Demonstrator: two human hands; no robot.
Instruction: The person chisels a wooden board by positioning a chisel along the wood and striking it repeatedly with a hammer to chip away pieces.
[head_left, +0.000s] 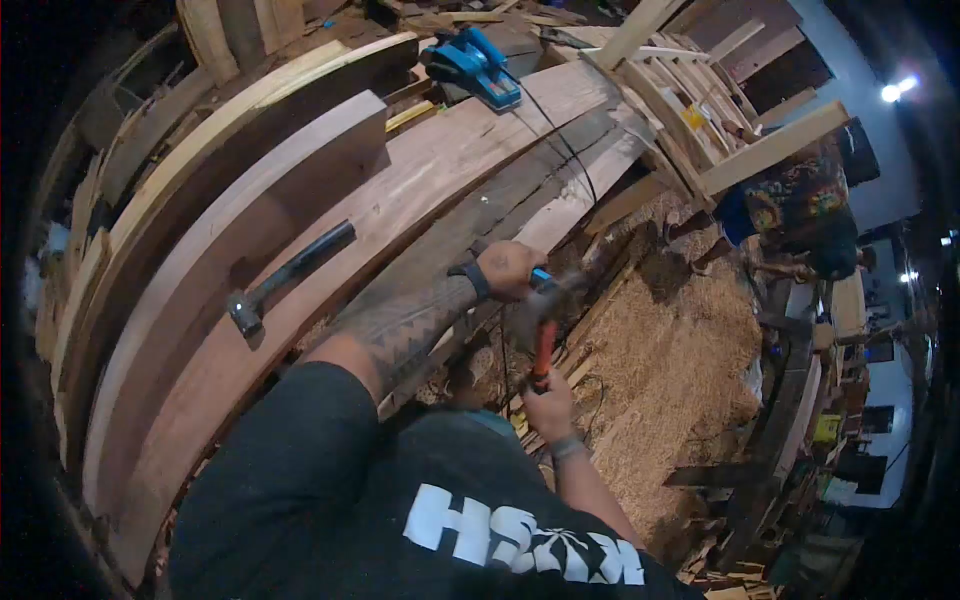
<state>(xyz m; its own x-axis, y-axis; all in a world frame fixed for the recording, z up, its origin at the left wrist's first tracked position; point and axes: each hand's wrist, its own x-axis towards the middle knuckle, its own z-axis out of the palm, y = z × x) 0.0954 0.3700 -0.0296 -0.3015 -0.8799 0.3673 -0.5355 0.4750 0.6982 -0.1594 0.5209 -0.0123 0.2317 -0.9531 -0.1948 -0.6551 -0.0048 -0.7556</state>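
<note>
My left hand (510, 270), with a dark band at its wrist, is closed around a blue-handled tool (541, 275); its working end is hidden. My right hand (548, 408) grips a hammer (543, 352) by its orange and black handle. The hammer's grey head is smeared by motion close to the blue handle; I cannot tell whether they touch. Both hands are beside the edge of a long dark timber (440, 255). A second hammer (285, 280) with a dark handle lies on the curved plank (400, 200) to the left.
A blue power planer (475, 65) sits at the plank's far end, its black cord (560, 135) trailing over the timbers. Curved boards (230, 210) stand at left. Wood shavings (670, 350) cover the floor. Another person (800, 200) bends near a wooden frame (690, 110).
</note>
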